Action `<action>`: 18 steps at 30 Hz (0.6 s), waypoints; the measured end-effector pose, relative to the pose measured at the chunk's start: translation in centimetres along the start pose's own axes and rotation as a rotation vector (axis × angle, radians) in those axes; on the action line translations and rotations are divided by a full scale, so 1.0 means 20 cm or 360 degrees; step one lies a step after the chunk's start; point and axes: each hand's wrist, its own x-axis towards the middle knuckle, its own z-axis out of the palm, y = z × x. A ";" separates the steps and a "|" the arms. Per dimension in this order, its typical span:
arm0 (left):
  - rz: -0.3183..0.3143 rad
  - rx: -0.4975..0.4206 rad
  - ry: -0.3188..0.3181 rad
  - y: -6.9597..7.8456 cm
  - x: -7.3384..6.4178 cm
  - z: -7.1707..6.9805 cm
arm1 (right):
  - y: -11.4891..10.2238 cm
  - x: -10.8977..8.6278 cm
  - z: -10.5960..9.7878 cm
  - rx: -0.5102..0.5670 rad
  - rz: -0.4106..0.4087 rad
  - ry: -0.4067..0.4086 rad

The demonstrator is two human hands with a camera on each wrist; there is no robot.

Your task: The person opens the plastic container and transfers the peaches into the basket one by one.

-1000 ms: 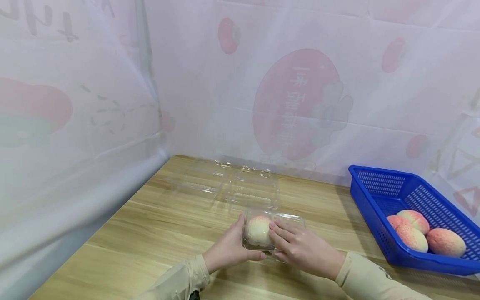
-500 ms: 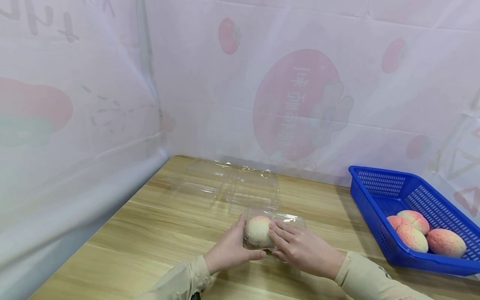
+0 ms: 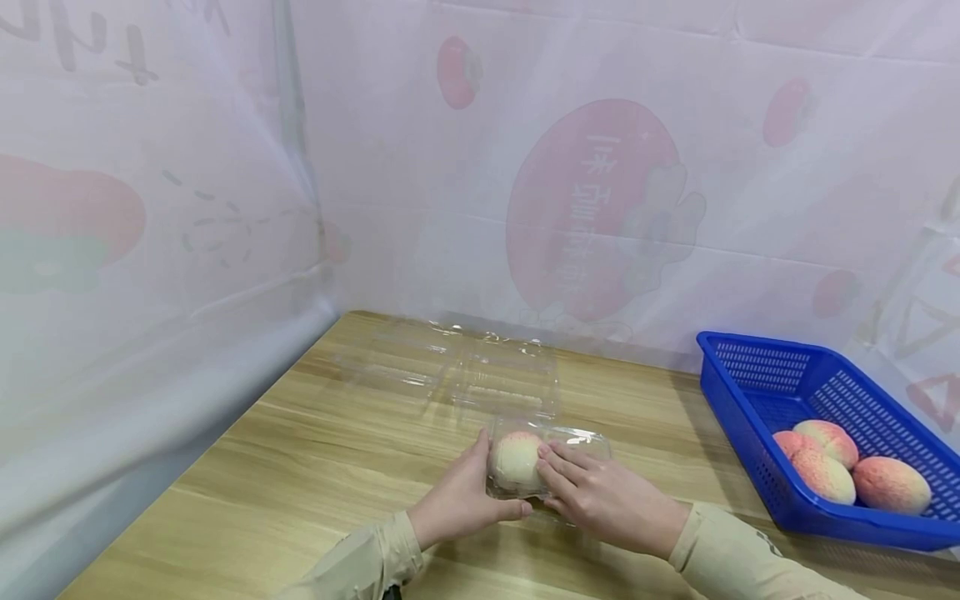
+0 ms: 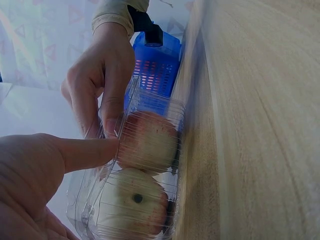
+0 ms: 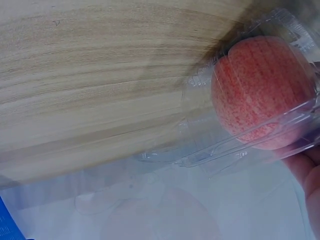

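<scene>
A clear plastic clamshell box (image 3: 576, 442) rests on the wooden table, in front of the person. Two peaches (image 4: 147, 142) show through its ribbed side in the left wrist view. The left hand (image 3: 461, 493) holds the box's left end, thumb along the near side and fingers round the far side. On the right, the other hand (image 3: 603, 493) lays its fingers over the lid, and its thumb meets the front rim in the left wrist view. A reddish peach (image 5: 262, 92) fills much of the right wrist view, with fingertips at that view's edge. The lid's fastening cannot be made out.
Two more clear plastic boxes (image 3: 506, 379) stand towards the back of the table (image 3: 300, 467). To the right is a blue basket (image 3: 738, 450) holding several peaches (image 3: 892, 485). Printed white sheets (image 3: 420, 183) hang behind and at the left.
</scene>
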 end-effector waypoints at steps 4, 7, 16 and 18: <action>-0.0007 -0.0002 -0.0001 0.00 0.00 0.00 | 0.00 0.00 0.00 0.0017 0.0008 0.0015; -0.0020 0.0008 0.0009 0.01 0.00 0.00 | 0.00 0.00 0.00 0.0023 0.0011 0.0018; 0.0025 -0.0061 0.0025 0.01 0.00 0.00 | 0.00 0.00 0.00 0.0047 0.0029 0.0032; 0.0031 -0.0073 0.0026 0.01 0.01 0.00 | 0.00 0.00 0.00 0.0072 0.0043 0.0029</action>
